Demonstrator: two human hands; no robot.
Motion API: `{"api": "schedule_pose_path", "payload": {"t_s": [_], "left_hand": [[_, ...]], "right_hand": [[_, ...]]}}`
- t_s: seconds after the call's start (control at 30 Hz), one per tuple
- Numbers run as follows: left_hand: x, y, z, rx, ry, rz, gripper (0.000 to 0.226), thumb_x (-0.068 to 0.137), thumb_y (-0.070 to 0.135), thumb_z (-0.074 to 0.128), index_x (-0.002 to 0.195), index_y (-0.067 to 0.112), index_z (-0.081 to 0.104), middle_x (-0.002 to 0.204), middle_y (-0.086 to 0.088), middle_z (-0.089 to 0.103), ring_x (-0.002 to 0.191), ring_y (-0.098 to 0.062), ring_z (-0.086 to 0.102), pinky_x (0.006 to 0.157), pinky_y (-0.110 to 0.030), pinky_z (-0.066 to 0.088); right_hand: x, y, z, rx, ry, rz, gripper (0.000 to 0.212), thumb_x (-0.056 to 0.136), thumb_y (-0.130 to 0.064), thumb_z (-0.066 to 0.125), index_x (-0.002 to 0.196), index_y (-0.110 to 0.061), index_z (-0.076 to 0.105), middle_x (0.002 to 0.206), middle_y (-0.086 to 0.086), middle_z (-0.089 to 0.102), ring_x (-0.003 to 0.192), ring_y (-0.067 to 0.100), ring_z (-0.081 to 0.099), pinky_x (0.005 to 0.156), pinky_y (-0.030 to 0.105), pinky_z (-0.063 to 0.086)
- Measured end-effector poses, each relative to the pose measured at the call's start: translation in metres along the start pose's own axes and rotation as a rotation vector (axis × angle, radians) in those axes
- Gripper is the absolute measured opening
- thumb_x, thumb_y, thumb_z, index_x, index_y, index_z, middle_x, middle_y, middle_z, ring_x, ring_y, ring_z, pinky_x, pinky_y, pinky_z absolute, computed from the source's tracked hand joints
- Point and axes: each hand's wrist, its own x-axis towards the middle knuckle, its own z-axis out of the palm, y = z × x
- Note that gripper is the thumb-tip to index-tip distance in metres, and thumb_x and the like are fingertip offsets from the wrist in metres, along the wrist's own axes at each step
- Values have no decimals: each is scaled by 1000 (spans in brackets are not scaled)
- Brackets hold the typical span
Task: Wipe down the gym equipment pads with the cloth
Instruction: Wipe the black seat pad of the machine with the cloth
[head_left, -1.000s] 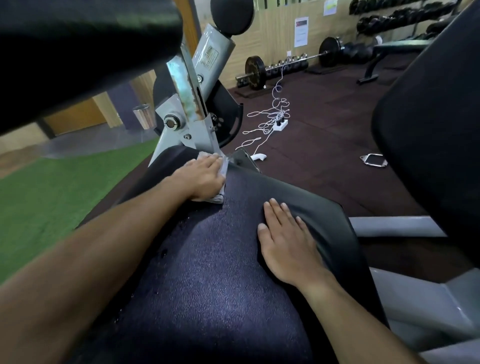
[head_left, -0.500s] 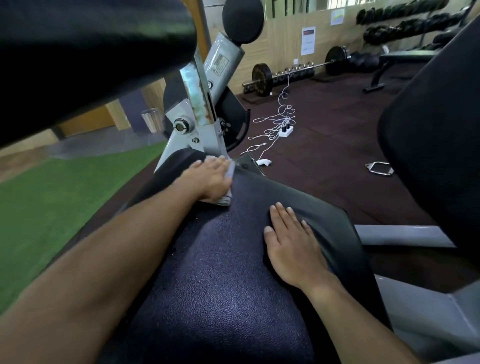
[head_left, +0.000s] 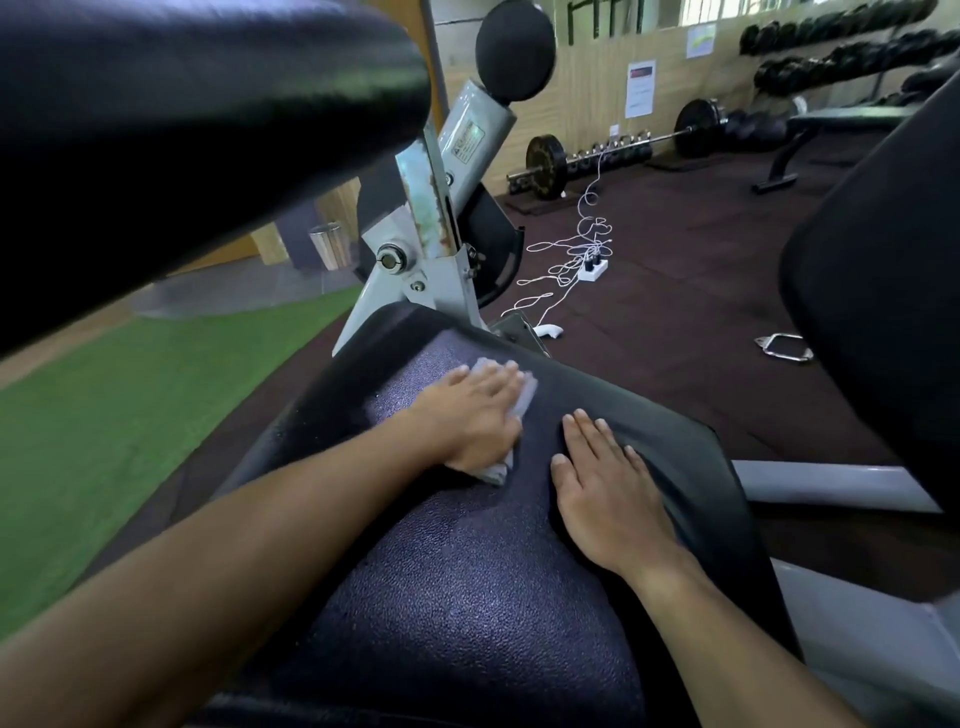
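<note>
L hand (head_left: 475, 415) flat, fingers straight, pressing the cloth (head_left: 511, 402) onto the seat pad (head_left: 467, 587). Cloth is pale, mostly hidden under the palm; edges stick out past the fingertips and at the heel of the hand. It sits on the pad's far half, toward the machine's pivot end. Motion blur on L hand and cloth.

R hand (head_left: 610, 486) also flat, fingers spread slightly, palm down on the pad just beside the cloth, nearer the pad's right edge. Holds nothing. Hands close but not touching.

Pad: dark pebbled vinyl, fills the lower centre of the view.

Beyond the pad's far end: grey metal frame (head_left: 431, 244) w/ rust streaks and a pivot bolt, topped by a round black roller pad (head_left: 514, 49). Above-left of the pad, a big black bolster (head_left: 197, 119), very close to the cam. Right of the pad, a black backrest (head_left: 883, 291).

Floor past the pad: white power strip (head_left: 593, 270) w/ tangled cable, barbell (head_left: 623, 148) by the wall. Green turf (head_left: 130, 415) left of the pad.
</note>
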Motion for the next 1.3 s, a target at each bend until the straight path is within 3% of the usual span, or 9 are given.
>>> {"api": "schedule_pose_path", "payload": {"t_s": [0.2, 0.27, 0.4, 0.5, 0.6, 0.8, 0.93, 1.1, 1.3], "left_hand": [[-26, -68, -4, -69, -22, -253, 63, 102, 40, 15, 155, 10, -2, 163, -9, -8, 150, -22, -6, 120, -42, 3], [-55, -59, -3, -67, 2, -246, 63, 103, 38, 17, 155, 7, -1, 163, -11, -7, 149, -22, -8, 119, -40, 0], [-110, -5, 0, 30, 39, -144, 63, 105, 39, 15, 153, 6, -8, 160, -11, -16, 148, -22, -15, 108, -28, -21], [-110, 32, 5, -35, 11, -105, 64, 103, 42, 16, 155, 11, -6, 162, -6, -13, 148, -18, -14, 118, -35, -10], [-82, 28, 5, -58, 2, -130, 64, 101, 40, 18, 155, 12, -3, 163, -5, -8, 149, -19, -9, 121, -40, -4], [-89, -32, -1, -71, 16, -341, 64, 101, 40, 17, 155, 12, -2, 163, -6, -7, 150, -20, -7, 120, -40, -2], [-131, -17, 4, -69, 30, -311, 65, 102, 40, 17, 154, 6, -3, 162, -11, -10, 149, -23, -11, 120, -40, 0], [-143, 51, 15, -61, 58, -164, 65, 102, 40, 18, 155, 10, -3, 163, -7, -10, 149, -20, -12, 121, -38, -4], [-111, 14, 5, -79, 28, -278, 64, 100, 40, 17, 155, 14, -2, 163, -3, -7, 149, -17, -8, 121, -40, -2]], "right_hand": [[-1, -1, -1, 25, -2, 6, 57, 101, -39, 22, 155, -22, 13, 162, -10, 4, 148, 8, 0, 120, 37, 4], [-2, -1, 0, 24, -7, -1, 57, 101, -38, 22, 155, -21, 14, 162, -8, 6, 148, 9, 1, 120, 38, 5], [-2, -1, 0, -11, -3, -14, 57, 101, -39, 20, 154, -20, 14, 162, -6, 7, 148, 13, 3, 120, 41, 8], [-5, -3, -1, -43, 0, -42, 56, 101, -39, 21, 154, -20, 16, 162, -6, 10, 148, 14, 5, 119, 42, 8], [-11, -4, -4, -34, 8, -103, 53, 102, -36, 24, 153, -23, 21, 161, -8, 14, 148, 11, 5, 119, 39, 5], [-14, -8, -12, 6, -56, -109, 52, 103, -33, 26, 153, -22, 21, 161, -7, 13, 148, 13, 8, 119, 37, 8], [-10, -20, -14, 27, -136, -73, 54, 102, -33, 25, 154, -21, 17, 162, -6, 7, 149, 17, 3, 119, 44, 6], [-12, -23, -1, 22, -36, -83, 55, 101, -39, 21, 154, -27, 14, 162, -11, 6, 148, 12, 1, 119, 46, 5], [-12, -19, -1, 18, -62, -107, 54, 102, -40, 21, 154, -28, 14, 162, -13, 5, 148, 9, -1, 120, 44, 3]]}}
